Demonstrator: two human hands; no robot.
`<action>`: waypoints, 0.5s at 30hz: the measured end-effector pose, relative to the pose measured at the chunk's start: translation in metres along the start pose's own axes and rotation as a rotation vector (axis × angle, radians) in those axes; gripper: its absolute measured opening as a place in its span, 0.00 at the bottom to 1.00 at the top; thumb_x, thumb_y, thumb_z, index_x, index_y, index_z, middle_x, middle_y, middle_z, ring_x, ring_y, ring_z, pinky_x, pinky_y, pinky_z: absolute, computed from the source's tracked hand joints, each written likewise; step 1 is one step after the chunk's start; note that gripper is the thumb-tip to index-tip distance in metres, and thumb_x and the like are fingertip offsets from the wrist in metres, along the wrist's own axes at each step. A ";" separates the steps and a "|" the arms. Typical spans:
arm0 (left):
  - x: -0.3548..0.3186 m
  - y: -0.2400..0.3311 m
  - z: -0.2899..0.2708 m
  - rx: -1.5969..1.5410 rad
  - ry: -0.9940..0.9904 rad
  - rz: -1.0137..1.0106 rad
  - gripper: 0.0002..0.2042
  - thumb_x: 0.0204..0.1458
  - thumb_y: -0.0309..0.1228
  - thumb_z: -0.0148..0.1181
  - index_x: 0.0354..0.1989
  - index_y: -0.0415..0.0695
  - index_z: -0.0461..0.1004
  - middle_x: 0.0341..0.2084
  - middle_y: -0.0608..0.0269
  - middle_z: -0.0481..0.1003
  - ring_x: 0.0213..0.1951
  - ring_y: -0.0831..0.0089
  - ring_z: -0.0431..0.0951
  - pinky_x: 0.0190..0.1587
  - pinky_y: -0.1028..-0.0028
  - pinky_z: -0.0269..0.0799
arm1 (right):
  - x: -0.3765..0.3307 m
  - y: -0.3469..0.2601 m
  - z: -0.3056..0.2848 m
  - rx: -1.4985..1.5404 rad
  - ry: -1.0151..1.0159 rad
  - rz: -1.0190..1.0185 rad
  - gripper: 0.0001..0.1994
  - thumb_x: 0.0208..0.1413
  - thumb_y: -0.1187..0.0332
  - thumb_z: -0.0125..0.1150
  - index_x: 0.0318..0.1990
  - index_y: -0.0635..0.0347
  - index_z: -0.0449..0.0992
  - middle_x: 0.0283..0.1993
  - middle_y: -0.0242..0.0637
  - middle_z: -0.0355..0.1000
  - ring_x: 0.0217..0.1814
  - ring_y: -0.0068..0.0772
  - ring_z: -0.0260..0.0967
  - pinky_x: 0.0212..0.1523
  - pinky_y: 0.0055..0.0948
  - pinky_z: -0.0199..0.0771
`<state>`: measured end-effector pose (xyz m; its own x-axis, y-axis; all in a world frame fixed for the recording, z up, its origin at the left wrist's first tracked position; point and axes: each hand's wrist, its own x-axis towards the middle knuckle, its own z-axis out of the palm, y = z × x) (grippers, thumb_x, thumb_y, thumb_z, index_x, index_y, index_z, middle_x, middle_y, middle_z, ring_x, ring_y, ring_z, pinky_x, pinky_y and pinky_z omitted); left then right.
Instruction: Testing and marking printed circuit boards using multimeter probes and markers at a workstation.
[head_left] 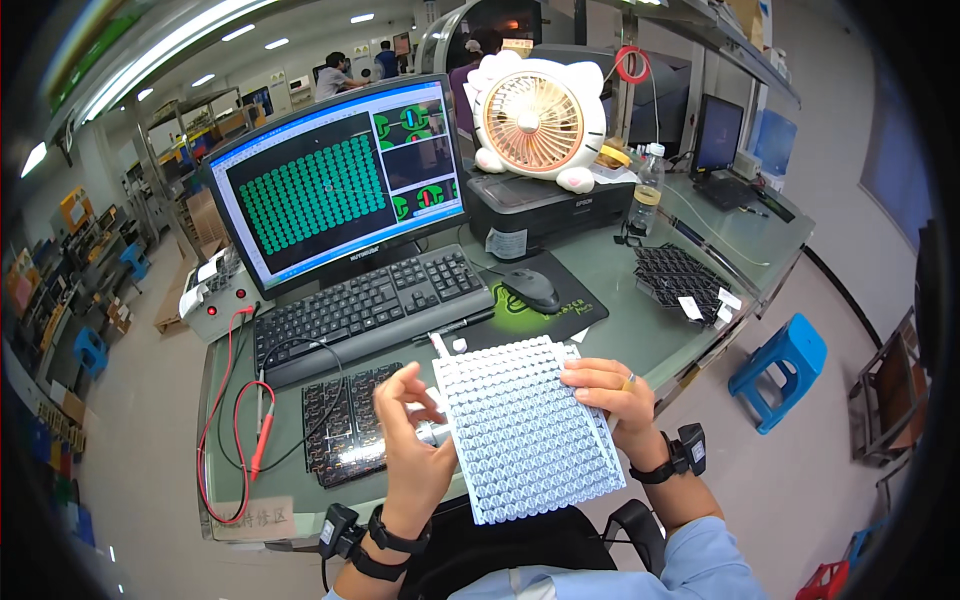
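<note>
A white panel of many small round boards in rows (530,430) is held up, tilted, above the near edge of the desk. My right hand (615,400) grips its upper right edge, fingers on top and thumb hidden below. My left hand (415,445) is at the panel's left edge, its fingers bent and the thumb near the edge. A small pale thing shows between those fingers and thumb; I cannot make out what it is. Beneath and left of that hand lies a black panel with copper-coloured marks (345,425).
A monitor (340,190) with green circles on screen stands behind a black keyboard (370,305). Red and black test leads (263,440) lie at left. A mouse (532,290), a printer (550,215) bearing a fan (535,120), a bottle (647,190) and stacked black panels (680,280) sit farther right.
</note>
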<state>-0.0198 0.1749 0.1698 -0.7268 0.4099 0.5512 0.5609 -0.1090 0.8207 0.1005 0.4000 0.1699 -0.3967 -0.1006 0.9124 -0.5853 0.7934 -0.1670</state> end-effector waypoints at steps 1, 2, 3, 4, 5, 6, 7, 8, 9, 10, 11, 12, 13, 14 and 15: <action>-0.005 0.001 0.003 -0.001 0.000 0.000 0.31 0.52 0.31 0.66 0.63 0.42 0.58 0.46 0.56 0.69 0.49 0.69 0.70 0.49 0.73 0.71 | -0.002 0.001 0.000 -0.001 -0.001 0.000 0.18 0.43 0.74 0.70 0.43 0.57 0.72 0.49 0.43 0.77 0.51 0.48 0.76 0.48 0.38 0.78; -0.010 0.002 0.005 -0.417 -0.106 -0.340 0.27 0.58 0.34 0.59 0.64 0.42 0.58 0.51 0.54 0.69 0.53 0.66 0.70 0.52 0.69 0.70 | -0.003 0.002 0.002 -0.017 0.003 -0.002 0.19 0.43 0.74 0.70 0.44 0.58 0.72 0.49 0.44 0.77 0.51 0.49 0.76 0.48 0.39 0.78; -0.015 0.003 0.006 -0.836 -0.211 -0.679 0.24 0.63 0.38 0.51 0.64 0.41 0.58 0.55 0.52 0.68 0.56 0.63 0.69 0.56 0.65 0.69 | -0.004 0.003 0.003 -0.033 0.006 -0.004 0.19 0.43 0.74 0.69 0.44 0.58 0.72 0.49 0.44 0.77 0.51 0.49 0.76 0.48 0.39 0.78; -0.018 -0.001 0.005 -1.081 -0.289 -0.850 0.24 0.68 0.42 0.35 0.66 0.41 0.57 0.61 0.50 0.65 0.62 0.61 0.66 0.60 0.59 0.65 | -0.006 0.004 0.003 -0.028 0.005 -0.005 0.19 0.43 0.74 0.69 0.44 0.58 0.72 0.49 0.44 0.77 0.51 0.49 0.76 0.48 0.39 0.78; -0.022 0.000 0.004 -1.080 -0.283 -0.851 0.24 0.68 0.42 0.35 0.66 0.41 0.57 0.61 0.50 0.65 0.62 0.61 0.66 0.60 0.59 0.65 | -0.008 0.006 0.003 -0.051 -0.016 -0.016 0.19 0.42 0.75 0.69 0.44 0.59 0.72 0.49 0.45 0.77 0.51 0.49 0.76 0.49 0.39 0.78; -0.026 0.003 0.003 -1.401 -0.394 -0.840 0.24 0.68 0.42 0.33 0.66 0.40 0.57 0.61 0.51 0.65 0.62 0.61 0.66 0.61 0.58 0.64 | -0.010 0.007 0.003 -0.074 -0.036 -0.026 0.18 0.42 0.76 0.68 0.44 0.60 0.72 0.49 0.46 0.76 0.51 0.50 0.76 0.49 0.40 0.78; -0.029 0.005 0.004 -1.721 -0.505 -0.810 0.25 0.68 0.43 0.31 0.65 0.39 0.58 0.61 0.52 0.65 0.62 0.61 0.66 0.63 0.56 0.62 | -0.011 0.006 0.002 -0.068 -0.037 -0.027 0.18 0.42 0.76 0.68 0.44 0.60 0.72 0.49 0.46 0.76 0.51 0.50 0.76 0.49 0.40 0.78; -0.031 0.003 0.007 -1.732 -0.472 -0.806 0.25 0.68 0.42 0.32 0.65 0.38 0.58 0.61 0.51 0.65 0.62 0.60 0.66 0.63 0.57 0.61 | -0.011 0.005 0.001 -0.084 -0.056 -0.005 0.17 0.43 0.76 0.67 0.43 0.61 0.72 0.49 0.46 0.76 0.51 0.51 0.76 0.49 0.40 0.78; -0.033 0.006 0.008 -1.733 -0.467 -0.802 0.25 0.68 0.42 0.32 0.65 0.38 0.58 0.61 0.51 0.65 0.62 0.60 0.66 0.63 0.57 0.61 | -0.010 0.004 -0.001 -0.100 -0.075 0.016 0.16 0.43 0.77 0.65 0.43 0.62 0.73 0.49 0.47 0.76 0.51 0.51 0.76 0.49 0.40 0.78; -0.034 0.011 0.007 -1.591 -0.413 -0.827 0.25 0.68 0.42 0.32 0.65 0.37 0.57 0.61 0.52 0.65 0.61 0.60 0.66 0.63 0.57 0.62 | -0.009 0.002 -0.002 -0.095 -0.077 0.013 0.16 0.43 0.77 0.65 0.43 0.62 0.73 0.49 0.47 0.76 0.51 0.51 0.76 0.49 0.40 0.78; -0.035 0.013 0.007 -1.456 -0.363 -0.851 0.25 0.68 0.42 0.33 0.65 0.37 0.57 0.61 0.52 0.65 0.61 0.61 0.67 0.63 0.57 0.62 | -0.008 -0.001 -0.005 -0.127 -0.081 0.034 0.15 0.44 0.78 0.64 0.42 0.63 0.73 0.49 0.47 0.76 0.51 0.51 0.75 0.49 0.40 0.78; -0.033 0.014 0.007 -1.399 -0.328 -0.893 0.23 0.67 0.38 0.34 0.66 0.36 0.55 0.60 0.51 0.65 0.59 0.62 0.69 0.62 0.59 0.65 | -0.009 -0.002 -0.007 -0.160 -0.085 0.056 0.14 0.44 0.78 0.62 0.42 0.63 0.74 0.49 0.48 0.76 0.52 0.52 0.75 0.50 0.40 0.78; -0.032 0.012 0.008 -1.406 -0.326 -0.894 0.23 0.67 0.38 0.34 0.66 0.36 0.55 0.60 0.51 0.65 0.59 0.62 0.69 0.62 0.59 0.65 | -0.010 -0.001 -0.008 -0.161 -0.092 0.056 0.14 0.44 0.78 0.62 0.42 0.63 0.74 0.49 0.48 0.76 0.52 0.52 0.75 0.50 0.40 0.78; -0.032 0.012 0.008 -1.284 -0.315 -0.899 0.23 0.67 0.36 0.34 0.65 0.35 0.55 0.59 0.51 0.66 0.58 0.64 0.70 0.61 0.61 0.66 | -0.012 -0.002 -0.009 -0.157 -0.114 0.057 0.15 0.44 0.79 0.62 0.42 0.63 0.74 0.49 0.48 0.76 0.52 0.52 0.75 0.50 0.39 0.78; -0.030 0.013 0.009 -1.163 -0.303 -0.903 0.22 0.66 0.34 0.34 0.65 0.35 0.55 0.58 0.51 0.67 0.57 0.65 0.71 0.60 0.62 0.67 | -0.013 -0.002 -0.010 -0.153 -0.138 0.058 0.15 0.43 0.80 0.62 0.42 0.64 0.74 0.49 0.48 0.76 0.53 0.53 0.75 0.50 0.38 0.78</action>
<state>0.0129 0.1692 0.1628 -0.4574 0.8807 -0.1231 -0.7435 -0.3028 0.5962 0.1138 0.4057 0.1618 -0.5255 -0.1252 0.8415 -0.4488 0.8811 -0.1492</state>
